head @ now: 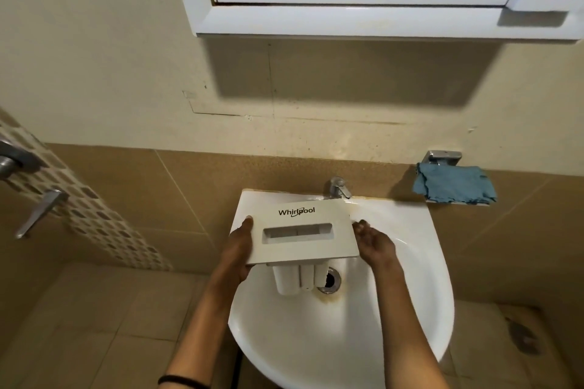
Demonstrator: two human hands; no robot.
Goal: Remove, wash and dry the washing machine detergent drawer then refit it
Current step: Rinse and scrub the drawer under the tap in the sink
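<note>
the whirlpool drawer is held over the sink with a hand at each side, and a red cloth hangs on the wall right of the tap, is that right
Not quite: the cloth is blue, not red, as the head view shows. The rest stands: it hangs right of the tap, and the left hand and right hand are at the sides of the drawer over the sink.

Dim, warm light from above; the white-framed wall mirror (pixel 347 20) casts a broad shadow beneath. Glare on the white ceramic basin (pixel 390 219); edges bowed.
</note>
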